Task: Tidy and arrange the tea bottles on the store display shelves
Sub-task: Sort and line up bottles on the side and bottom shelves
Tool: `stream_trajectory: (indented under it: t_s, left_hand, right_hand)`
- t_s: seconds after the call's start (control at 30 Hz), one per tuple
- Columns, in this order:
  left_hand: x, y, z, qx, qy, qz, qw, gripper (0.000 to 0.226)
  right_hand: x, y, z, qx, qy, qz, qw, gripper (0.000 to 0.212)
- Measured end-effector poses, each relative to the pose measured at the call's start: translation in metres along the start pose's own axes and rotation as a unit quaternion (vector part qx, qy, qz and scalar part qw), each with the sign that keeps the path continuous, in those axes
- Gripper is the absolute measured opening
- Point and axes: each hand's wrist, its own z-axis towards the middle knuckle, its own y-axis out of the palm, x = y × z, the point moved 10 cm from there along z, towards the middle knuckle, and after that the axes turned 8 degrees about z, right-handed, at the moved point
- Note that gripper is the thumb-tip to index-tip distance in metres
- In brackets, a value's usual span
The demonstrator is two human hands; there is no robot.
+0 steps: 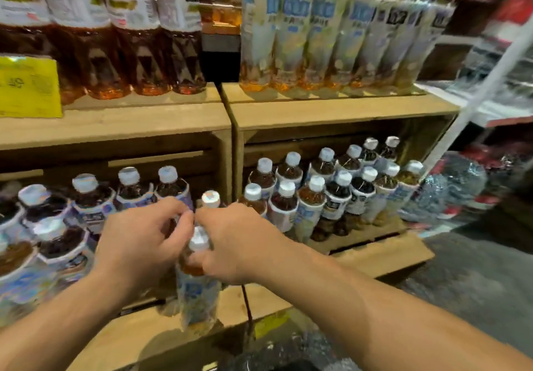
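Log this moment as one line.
left hand: curled beside cap, grip unclear | right hand: grips front tea bottle at neck | place: lower shelf edge

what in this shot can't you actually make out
All in the head view:
Left hand: what its grip closes on is hidden by its own curled fingers.
Front bottle: neck partly covered by the right hand; label blurred.
Bottle behind: only the cap shows above the hands.
Yellow sign: print blurred, cut off by the left edge.
Top shelf labels: too smeared to read.
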Motion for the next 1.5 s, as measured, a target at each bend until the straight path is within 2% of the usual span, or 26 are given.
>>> stream_trajectory:
  t_s: [0.13,0.2,0.33,0.53,0.63,0.73,0.83,0.93,1.27,1.5]
  left_hand:
    - [0.041,0.036,0.009,-0.025,0.055,-0.027,0.998,0.03]
    - [0.052,0.054,0.015,-0.039,0.05,-0.034,0.997,0.025]
    - [0.075,0.08,0.025,-0.074,0.031,-0.036,0.996,0.007]
    - [0.101,0.104,0.058,-0.105,0.027,-0.022,0.994,0.029]
    - [0.109,0.12,0.081,-0.154,0.005,0.051,0.987,0.042]
    - [0.129,0.136,0.094,-0.215,0.024,0.155,0.964,0.048]
    - [0.143,0.148,0.098,-0.245,0.039,0.195,0.949,0.049]
    - [0.147,0.152,0.094,-0.268,0.04,0.186,0.944,0.038]
    - [0.148,0.088,0.052,-0.217,0.119,0.152,0.957,0.021]
    - [0.114,0.057,0.034,-0.245,0.092,0.153,0.953,0.018]
  right_hand:
    - [0.05,0.0,-0.029,0.017,0.047,0.028,0.998,0.032]
    - [0.076,0.0,-0.04,0.018,0.083,0.039,0.996,0.027]
    - [0.119,-0.014,-0.055,0.04,0.139,0.053,0.988,0.03]
    - [0.159,-0.043,-0.062,0.09,0.165,0.065,0.98,0.026]
    - [0.178,-0.053,-0.06,0.104,0.188,0.078,0.974,0.024]
    - [0.193,-0.059,-0.059,0.105,0.204,0.07,0.971,0.026]
    - [0.203,-0.059,-0.059,0.098,0.21,0.063,0.971,0.026]
    - [0.209,-0.059,-0.062,0.095,0.207,0.063,0.972,0.024]
    - [0.189,-0.063,-0.047,0.068,0.149,0.017,0.986,0.027]
    - [0.172,-0.058,-0.007,0.059,0.126,-0.026,0.99,0.04]
